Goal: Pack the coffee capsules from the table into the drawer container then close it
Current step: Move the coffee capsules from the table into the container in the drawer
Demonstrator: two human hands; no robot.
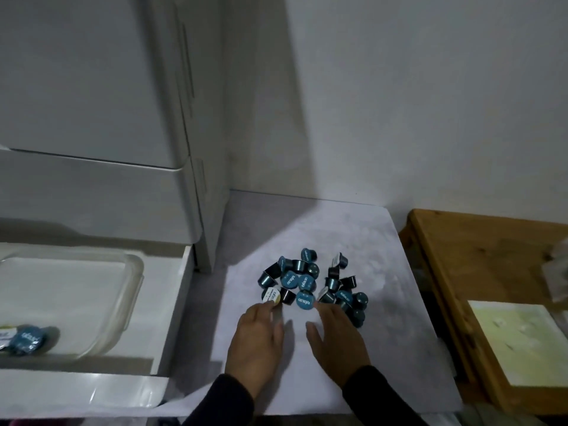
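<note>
Both hands, left [256, 339] and right [336, 342], reach flat-fingered, each grip empty, toward the capsules [304, 284] on the bench [362, 241]; light, stiff, likely slippery; best scooped together.

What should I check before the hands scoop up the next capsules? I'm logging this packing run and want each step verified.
1. Drawer open to take capsules: ok.
2. Clear container sits in the drawer with no lid on: ok.
3. Some capsules already lie in the container, with room left: ok.
4. Capsule pile on the table within reach of both hands: ok.
5. Left hand and right hand hold nothing, fingers spread at the near edge of the pile: ok.
6. All capsules intact, foils sealed: cannot tell.
</note>
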